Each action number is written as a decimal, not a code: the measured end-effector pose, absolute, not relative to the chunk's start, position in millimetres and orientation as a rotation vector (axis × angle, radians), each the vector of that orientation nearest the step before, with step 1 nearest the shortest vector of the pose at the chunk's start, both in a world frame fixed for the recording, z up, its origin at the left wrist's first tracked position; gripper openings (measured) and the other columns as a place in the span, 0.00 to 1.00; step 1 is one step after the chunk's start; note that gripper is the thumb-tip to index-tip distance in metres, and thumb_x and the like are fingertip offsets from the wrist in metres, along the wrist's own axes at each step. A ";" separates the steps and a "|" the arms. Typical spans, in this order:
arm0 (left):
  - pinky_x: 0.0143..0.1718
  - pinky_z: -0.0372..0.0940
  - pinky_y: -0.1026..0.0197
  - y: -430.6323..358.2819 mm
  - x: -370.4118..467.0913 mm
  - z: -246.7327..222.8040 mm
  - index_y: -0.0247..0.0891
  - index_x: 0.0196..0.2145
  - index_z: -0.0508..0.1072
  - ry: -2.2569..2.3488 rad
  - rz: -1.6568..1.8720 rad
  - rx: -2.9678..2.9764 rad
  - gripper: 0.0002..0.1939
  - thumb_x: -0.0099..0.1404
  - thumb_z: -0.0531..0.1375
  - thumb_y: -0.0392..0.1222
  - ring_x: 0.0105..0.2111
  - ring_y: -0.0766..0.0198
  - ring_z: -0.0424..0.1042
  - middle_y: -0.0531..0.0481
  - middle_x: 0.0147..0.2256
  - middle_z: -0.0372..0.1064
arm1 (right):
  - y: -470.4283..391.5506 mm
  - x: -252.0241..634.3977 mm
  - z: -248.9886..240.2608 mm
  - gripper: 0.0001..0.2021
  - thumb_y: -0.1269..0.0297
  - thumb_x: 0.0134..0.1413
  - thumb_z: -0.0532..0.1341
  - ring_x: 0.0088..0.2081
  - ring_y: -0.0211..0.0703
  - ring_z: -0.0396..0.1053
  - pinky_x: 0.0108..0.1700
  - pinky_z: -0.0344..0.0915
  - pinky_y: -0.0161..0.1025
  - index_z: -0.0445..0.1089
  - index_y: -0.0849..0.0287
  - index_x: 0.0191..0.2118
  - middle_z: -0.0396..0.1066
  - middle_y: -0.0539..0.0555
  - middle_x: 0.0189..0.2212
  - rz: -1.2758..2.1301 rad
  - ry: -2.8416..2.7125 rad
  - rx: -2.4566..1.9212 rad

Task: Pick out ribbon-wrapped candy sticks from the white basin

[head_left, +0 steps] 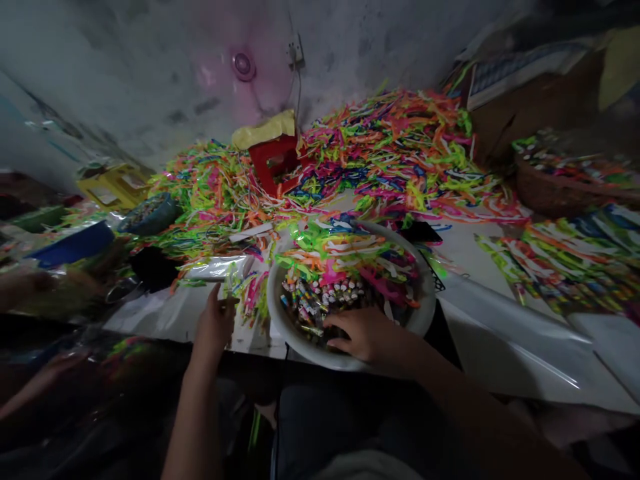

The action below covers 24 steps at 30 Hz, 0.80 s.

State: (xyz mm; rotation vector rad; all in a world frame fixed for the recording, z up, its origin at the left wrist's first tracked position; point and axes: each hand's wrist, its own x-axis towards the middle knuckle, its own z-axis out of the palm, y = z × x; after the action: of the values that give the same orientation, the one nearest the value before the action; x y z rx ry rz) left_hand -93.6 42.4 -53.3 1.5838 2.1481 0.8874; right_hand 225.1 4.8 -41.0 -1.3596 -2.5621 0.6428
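A large pale basin [425, 313] stands at the table's front edge, holding bright plastic strips [340, 243] at its back and small patterned pieces [320, 297] in its front part. My right hand [357, 333] reaches over the basin's front rim, its fingers curved and apart among the small pieces; nothing shows gripped in them. To the left of the basin, my left hand [220, 317] is raised over the table edge, fingers apart and holding nothing, close to a clear plastic packet [220, 267] and a few loose strips.
Heaps of coloured strips [390, 147] cover the table's back around a red plastic stool [275, 163]. Clear plastic sheeting [515, 320] and rows of strips [585, 260] lie right. Left are a blue basin [75, 243] and a person's hands [65, 363].
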 end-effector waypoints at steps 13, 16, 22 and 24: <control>0.53 0.57 0.50 95.7 -7.7 -35.3 0.38 0.51 0.67 1.824 0.652 2.596 0.19 0.62 0.54 0.41 0.52 0.54 0.63 0.41 0.52 0.64 | 7.8 206.5 -41.0 0.11 0.67 0.55 0.57 0.37 0.53 0.71 0.34 0.63 0.41 0.66 0.60 0.45 0.71 0.60 0.36 0.343 -2.451 -1.660; 0.50 0.58 0.47 108.9 7.5 -34.7 0.41 0.50 0.69 1.865 0.510 2.619 0.19 0.61 0.55 0.39 0.50 0.49 0.63 0.43 0.51 0.65 | 8.9 207.8 -44.3 0.07 0.68 0.54 0.58 0.39 0.50 0.70 0.37 0.64 0.40 0.68 0.59 0.39 0.70 0.57 0.37 0.349 -2.456 -1.595; 0.47 0.59 0.51 109.2 5.5 -37.5 0.43 0.48 0.71 1.871 0.538 2.634 0.18 0.59 0.58 0.39 0.46 0.52 0.66 0.44 0.46 0.69 | -7.5 228.3 -31.0 0.09 0.66 0.58 0.55 0.43 0.41 0.66 0.47 0.61 0.36 0.65 0.60 0.44 0.68 0.55 0.41 0.681 -2.054 -1.137; 0.47 0.59 0.49 104.2 -0.2 -36.0 0.45 0.46 0.73 1.898 0.564 2.629 0.16 0.60 0.58 0.40 0.46 0.50 0.65 0.45 0.45 0.70 | -21.5 243.0 -24.2 0.07 0.62 0.59 0.56 0.38 0.38 0.67 0.41 0.64 0.33 0.66 0.58 0.39 0.69 0.52 0.37 0.944 -1.942 -0.978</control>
State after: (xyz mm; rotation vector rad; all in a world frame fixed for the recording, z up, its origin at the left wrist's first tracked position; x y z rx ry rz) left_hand -0.2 104.2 -36.0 2.6294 1.8982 0.5642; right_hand 243.0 -21.5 -24.2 -0.9782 -1.9424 0.9435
